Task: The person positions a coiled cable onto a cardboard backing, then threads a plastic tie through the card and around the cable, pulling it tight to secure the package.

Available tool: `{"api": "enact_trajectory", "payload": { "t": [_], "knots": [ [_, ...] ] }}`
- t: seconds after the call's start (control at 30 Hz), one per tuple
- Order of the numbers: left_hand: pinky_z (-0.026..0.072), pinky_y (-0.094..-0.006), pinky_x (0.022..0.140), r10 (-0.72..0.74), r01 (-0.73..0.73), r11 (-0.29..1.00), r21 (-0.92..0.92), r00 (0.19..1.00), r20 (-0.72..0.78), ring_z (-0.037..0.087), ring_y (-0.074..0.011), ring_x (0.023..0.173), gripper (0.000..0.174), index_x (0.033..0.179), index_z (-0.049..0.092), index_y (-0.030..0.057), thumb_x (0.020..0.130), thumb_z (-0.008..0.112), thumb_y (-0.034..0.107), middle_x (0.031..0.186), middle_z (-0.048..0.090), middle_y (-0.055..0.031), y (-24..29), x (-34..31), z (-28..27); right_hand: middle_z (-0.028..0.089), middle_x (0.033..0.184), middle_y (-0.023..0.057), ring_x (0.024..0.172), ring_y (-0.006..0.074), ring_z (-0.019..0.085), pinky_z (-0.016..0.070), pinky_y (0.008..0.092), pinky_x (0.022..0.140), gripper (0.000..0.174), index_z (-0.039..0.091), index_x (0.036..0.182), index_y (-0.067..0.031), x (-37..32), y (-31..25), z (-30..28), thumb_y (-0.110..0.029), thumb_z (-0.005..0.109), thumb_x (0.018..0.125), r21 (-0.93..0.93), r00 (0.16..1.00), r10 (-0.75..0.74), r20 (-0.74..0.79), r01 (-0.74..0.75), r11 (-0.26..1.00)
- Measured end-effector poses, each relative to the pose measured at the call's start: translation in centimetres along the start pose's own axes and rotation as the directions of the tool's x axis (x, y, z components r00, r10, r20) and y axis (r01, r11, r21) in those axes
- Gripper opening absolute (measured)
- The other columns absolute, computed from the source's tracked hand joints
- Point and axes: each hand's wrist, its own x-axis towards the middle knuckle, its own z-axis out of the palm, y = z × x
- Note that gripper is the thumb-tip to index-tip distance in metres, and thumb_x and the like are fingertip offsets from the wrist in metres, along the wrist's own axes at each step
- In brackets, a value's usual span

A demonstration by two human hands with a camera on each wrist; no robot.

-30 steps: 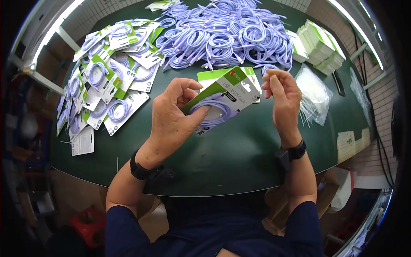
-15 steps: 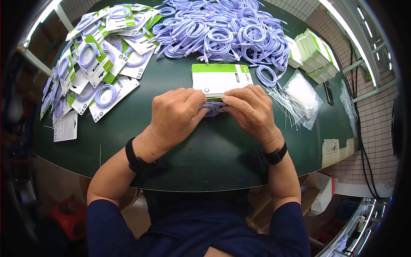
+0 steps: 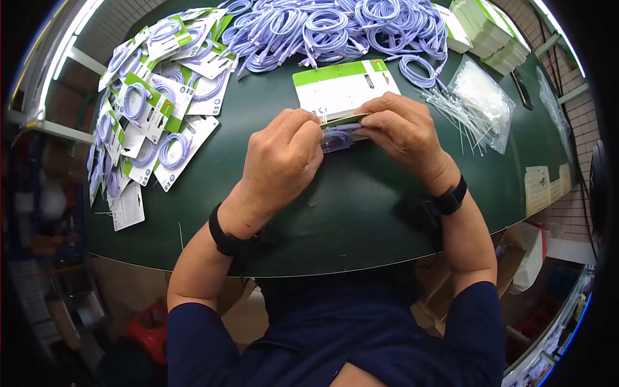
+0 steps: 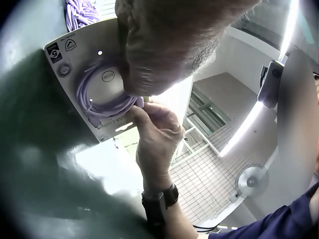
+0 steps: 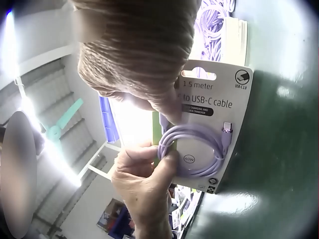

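Both hands hold a white and green cable card (image 3: 345,120) over the table, seen nearly edge-on in the head view. On its printed face lies a coiled lilac USB-C cable (image 5: 172,134), one plug near the card's edge. My left hand (image 3: 284,155) pinches the card and the coil, thumb over the loops in the right wrist view. At the hang-hole end, my right hand (image 3: 406,132) pinches the card and cable between thumb and fingers. Just beyond the hands lies a stack of flat cards (image 3: 348,84). A zip tie around the coil is too small to make out.
Carded cables (image 3: 155,97) are heaped at the left. A big pile of loose lilac cables (image 3: 335,29) fills the back, with one coil (image 3: 418,71) apart. Right of it are stacked cards (image 3: 493,35), a bag of white zip ties (image 3: 483,97) and a black-handled tool (image 3: 521,89).
A second ago my left hand alone held the card face-up and my right hand was raised apart. My right hand has come onto the card, which is now tipped edge-on.
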Motion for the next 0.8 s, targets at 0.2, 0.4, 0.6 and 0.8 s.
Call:
{"api": "enact_trajectory", "payload": {
  "t": [0.2,0.4,0.6,0.8],
  "knots": [
    [0.0562,-0.0388,0.063,0.02,-0.021,0.999,0.037,1.0,0.012,0.067,-0.0266,0.079,0.023,0.084,0.059,0.0035,0.069,0.073,-0.007,0.091,0.067,-0.0078,-0.06,0.08,0.12,0.074,0.096,0.0131,0.081,0.028,0.074,0.0574,0.0349,0.066,0.019,0.069,0.089,-0.0011,-0.13,0.06,0.46,0.002,0.084,0.078,0.027,0.999,0.015,-0.044,-0.014,1.0],
    [0.0567,-0.0383,0.063,0.043,-0.043,0.999,0.021,0.999,-0.002,0.069,-0.0262,0.08,0.021,0.085,0.063,0.0036,0.07,0.073,-0.007,0.092,0.068,-0.0075,-0.09,0.08,0.28,0.071,0.089,0.0071,0.074,0.0252,0.071,0.0559,0.0344,0.064,0.017,0.071,0.089,-0.0044,0.03,-0.27,0.63,-0.006,0.085,0.079,0.04,0.996,0.04,-0.078,-0.037,0.999],
    [0.0571,-0.0392,0.063,0.05,-0.05,0.999,-0.003,0.999,-0.016,0.069,-0.0266,0.08,0.021,0.086,0.064,0.0039,0.07,0.073,-0.007,0.091,0.069,-0.0078,-0.4,-0.07,0.22,0.07,0.089,0.0073,0.073,0.025,0.07,0.0554,0.0341,0.064,0.016,0.071,0.089,-0.0039,-0.09,-0.53,1.03,-0.005,0.085,0.08,0.059,0.993,0.061,-0.098,-0.055,0.997],
    [0.0581,-0.0389,0.065,-0.057,0.058,0.998,-0.021,0.998,0.04,0.071,-0.0294,0.079,0.023,0.09,0.064,0.0032,0.072,0.073,-0.008,0.092,0.07,-0.0111,-0.07,0.18,-0.31,0.072,0.097,0.0089,0.08,0.0205,0.072,0.0567,0.0304,0.067,0.027,0.074,0.101,-0.0043,-0.04,0.4,0.59,-0.004,0.088,0.078,0.026,0.999,0.015,-0.052,-0.013,1.0]
  ]
}}
